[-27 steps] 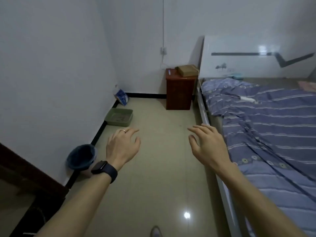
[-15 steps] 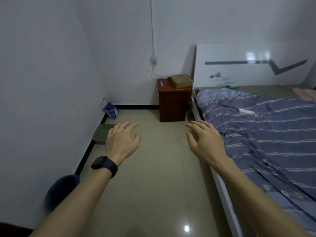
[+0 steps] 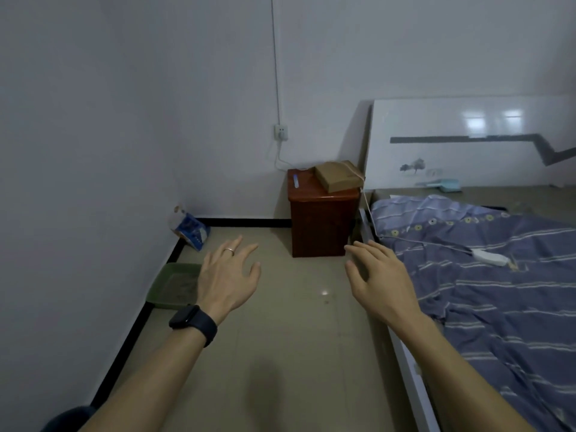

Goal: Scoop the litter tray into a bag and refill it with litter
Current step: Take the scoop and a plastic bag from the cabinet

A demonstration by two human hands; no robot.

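A green litter tray lies on the floor against the left wall; its right part is hidden behind my left hand. My left hand, with a ring and a dark watch on the wrist, hovers above the floor with fingers spread and nothing in it. My right hand is held out beside the bed edge, fingers apart and empty. A blue and white bag leans in the far left corner beyond the tray. A light blue scoop rests at the head of the bed.
A brown wooden cabinet with a cardboard box on top stands at the far wall. The bed with a striped purple cover fills the right side. A dark blue bin shows at the bottom left.
The view has moved forward along the floor: tray, bag and cabinet are nearer, and the blue bin has slid to the bottom left corner. Both hands stay spread and empty.
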